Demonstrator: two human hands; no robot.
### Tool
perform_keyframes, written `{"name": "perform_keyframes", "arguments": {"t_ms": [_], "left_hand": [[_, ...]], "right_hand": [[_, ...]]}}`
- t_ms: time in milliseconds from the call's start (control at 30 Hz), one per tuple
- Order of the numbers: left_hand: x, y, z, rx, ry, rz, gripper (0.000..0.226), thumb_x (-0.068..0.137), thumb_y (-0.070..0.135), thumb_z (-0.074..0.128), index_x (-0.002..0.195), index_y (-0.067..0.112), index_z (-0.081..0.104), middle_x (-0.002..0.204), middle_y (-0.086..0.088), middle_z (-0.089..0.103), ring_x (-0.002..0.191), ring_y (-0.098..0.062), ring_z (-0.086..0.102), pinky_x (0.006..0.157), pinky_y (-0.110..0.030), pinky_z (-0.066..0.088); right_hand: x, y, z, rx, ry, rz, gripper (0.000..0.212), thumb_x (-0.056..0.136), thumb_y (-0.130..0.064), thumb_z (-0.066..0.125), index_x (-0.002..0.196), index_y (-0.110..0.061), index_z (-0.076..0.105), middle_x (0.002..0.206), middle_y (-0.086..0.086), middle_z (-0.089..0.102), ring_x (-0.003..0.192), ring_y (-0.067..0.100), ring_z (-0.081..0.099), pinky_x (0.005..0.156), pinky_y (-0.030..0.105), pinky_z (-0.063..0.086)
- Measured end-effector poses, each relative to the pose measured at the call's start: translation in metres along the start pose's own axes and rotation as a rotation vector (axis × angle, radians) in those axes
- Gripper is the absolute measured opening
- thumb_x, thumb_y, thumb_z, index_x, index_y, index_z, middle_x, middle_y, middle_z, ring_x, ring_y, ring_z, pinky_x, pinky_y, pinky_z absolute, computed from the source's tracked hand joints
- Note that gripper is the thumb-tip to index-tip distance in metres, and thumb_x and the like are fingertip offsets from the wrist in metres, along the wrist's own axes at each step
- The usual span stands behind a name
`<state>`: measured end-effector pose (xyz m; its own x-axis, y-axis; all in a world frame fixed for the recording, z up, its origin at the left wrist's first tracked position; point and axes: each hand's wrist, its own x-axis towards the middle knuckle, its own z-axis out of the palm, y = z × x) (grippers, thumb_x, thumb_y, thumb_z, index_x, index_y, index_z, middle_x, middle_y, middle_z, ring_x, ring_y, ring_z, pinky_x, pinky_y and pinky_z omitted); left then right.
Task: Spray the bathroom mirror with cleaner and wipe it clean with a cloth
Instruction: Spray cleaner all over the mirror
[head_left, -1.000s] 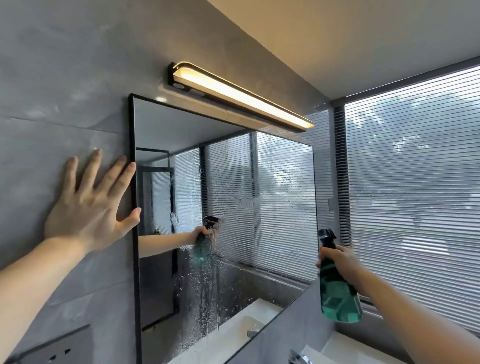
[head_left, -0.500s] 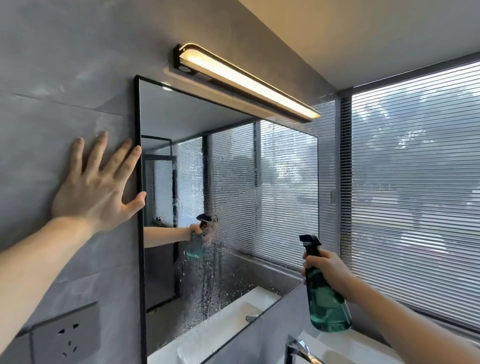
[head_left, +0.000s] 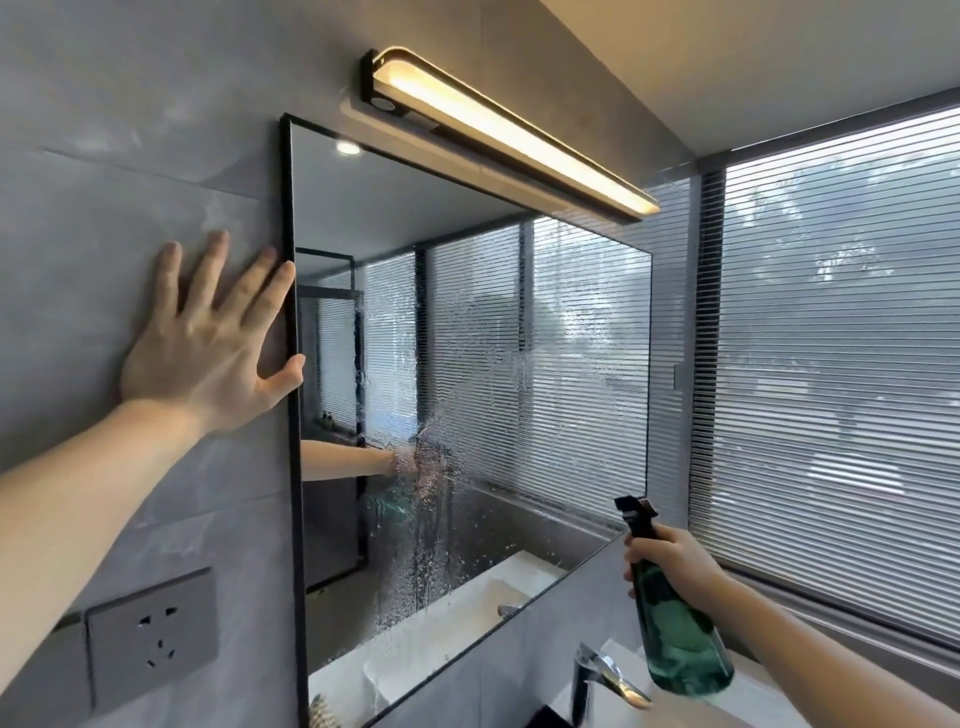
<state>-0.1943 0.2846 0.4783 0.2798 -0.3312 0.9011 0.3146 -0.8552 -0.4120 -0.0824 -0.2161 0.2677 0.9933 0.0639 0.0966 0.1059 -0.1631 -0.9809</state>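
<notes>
A rectangular, black-framed wall mirror (head_left: 467, 291) is seen mounted on a grey tiled wall (head_left: 130, 104), beneath a long lit bar lamp with a dark housing (head_left: 509, 137). The middle and lower part of the glass is covered with droplets and streaks of sprayed liquid, while the upper left part is seen to be dry. The left hand (head_left: 208, 348) is laid flat against the grey wall just beside the mirror's left frame; its fingers (head_left: 205, 275) are held straight and spread apart, and the thumb is stretched out to the frame's edge. A translucent green spray bottle with a black trigger head (head_left: 675, 629) is gripped by the right hand (head_left: 670, 561) in the lower right of the view, near the mirror's lower right corner and apart from the glass; the fingers are curled round the bottle's neck below the trigger, and the nozzle is pointed left towards the mirror. Whether a finger is laid on the trigger cannot be told. A grey wall socket plate (head_left: 150, 639) is set into the wall below the left forearm. A chrome tap (head_left: 602, 675) is seen beneath the bottle, over a white basin (head_left: 613, 712). A large window covered by horizontal slatted blinds (head_left: 841, 364) fills the right side, and it is reflected in the mirror together with the right forearm and the bottle.
</notes>
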Motion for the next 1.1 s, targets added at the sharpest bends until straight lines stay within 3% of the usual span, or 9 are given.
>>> {"name": "perform_keyframes", "arguments": {"t_ms": [100, 233, 467, 600, 700, 867, 1100], "left_hand": [[0.000, 0.000, 0.000, -0.005, -0.001, 0.000, 0.098, 0.087, 0.065, 0.037, 0.168, 0.011, 0.021, 0.171, -0.014, 0.030, 0.159, -0.049, 0.013, 0.127, -0.070, 0.002], [0.000, 0.001, 0.000, -0.011, 0.007, -0.001, 0.098, 0.088, 0.065, 0.036, 0.168, 0.011, 0.021, 0.171, -0.015, 0.031, 0.159, -0.049, 0.013, 0.127, -0.069, 0.000], [0.000, 0.000, 0.001, -0.006, -0.007, 0.001, 0.098, 0.087, 0.066, 0.036, 0.168, 0.012, 0.020, 0.171, -0.014, 0.030, 0.160, -0.047, 0.010, 0.128, -0.067, -0.002], [0.000, 0.000, 0.001, -0.020, -0.003, 0.001, 0.098, 0.088, 0.067, 0.035, 0.168, 0.012, 0.020, 0.171, -0.014, 0.030, 0.160, -0.035, -0.002, 0.128, -0.065, -0.005], [-0.001, 0.001, 0.001, -0.033, 0.016, -0.004, 0.097, 0.088, 0.065, 0.036, 0.168, 0.011, 0.022, 0.170, -0.016, 0.032, 0.160, -0.032, -0.004, 0.128, -0.064, -0.007], [-0.001, 0.001, 0.002, -0.026, 0.025, -0.008, 0.097, 0.089, 0.065, 0.035, 0.168, 0.011, 0.022, 0.170, -0.016, 0.033, 0.160, -0.033, -0.002, 0.128, -0.064, -0.006], [-0.003, 0.002, 0.004, -0.028, 0.063, -0.010, 0.094, 0.091, 0.064, 0.036, 0.168, 0.012, 0.021, 0.170, -0.015, 0.034, 0.160, -0.031, -0.002, 0.128, -0.066, -0.001]], "right_hand": [[0.004, 0.006, -0.003, 0.013, -0.003, 0.001, 0.059, 0.047, -0.027, 0.081, 0.092, 0.008, 0.065, 0.071, 0.022, 0.067, 0.072, 0.040, 0.069, 0.072, 0.057, 0.062], [0.001, 0.010, -0.004, -0.039, -0.041, 0.046, 0.059, 0.060, -0.020, 0.076, 0.110, 0.010, 0.068, 0.075, 0.025, 0.071, 0.069, 0.037, 0.072, 0.070, 0.050, 0.063], [-0.007, 0.019, 0.010, -0.111, -0.065, 0.048, 0.055, 0.064, -0.018, 0.075, 0.108, 0.014, 0.064, 0.076, 0.022, 0.068, 0.072, 0.037, 0.072, 0.078, 0.061, 0.062], [-0.002, 0.024, 0.009, -0.138, 0.039, 0.023, 0.039, 0.076, -0.017, 0.078, 0.103, 0.009, 0.066, 0.077, 0.022, 0.075, 0.074, 0.041, 0.072, 0.083, 0.064, 0.060], [0.008, 0.031, 0.001, -0.136, 0.167, 0.018, 0.021, 0.089, -0.012, 0.076, 0.105, -0.001, 0.072, 0.079, 0.017, 0.079, 0.086, 0.045, 0.077, 0.088, 0.065, 0.061], [0.014, 0.027, -0.015, -0.122, 0.320, 0.045, 0.015, 0.089, -0.023, 0.076, 0.098, -0.011, 0.075, 0.076, 0.008, 0.080, 0.086, 0.039, 0.077, 0.083, 0.051, 0.062], [0.019, 0.029, -0.025, -0.093, 0.372, 0.047, 0.014, 0.091, -0.024, 0.075, 0.094, -0.010, 0.077, 0.075, 0.009, 0.080, 0.077, 0.034, 0.075, 0.079, 0.045, 0.061]]}}
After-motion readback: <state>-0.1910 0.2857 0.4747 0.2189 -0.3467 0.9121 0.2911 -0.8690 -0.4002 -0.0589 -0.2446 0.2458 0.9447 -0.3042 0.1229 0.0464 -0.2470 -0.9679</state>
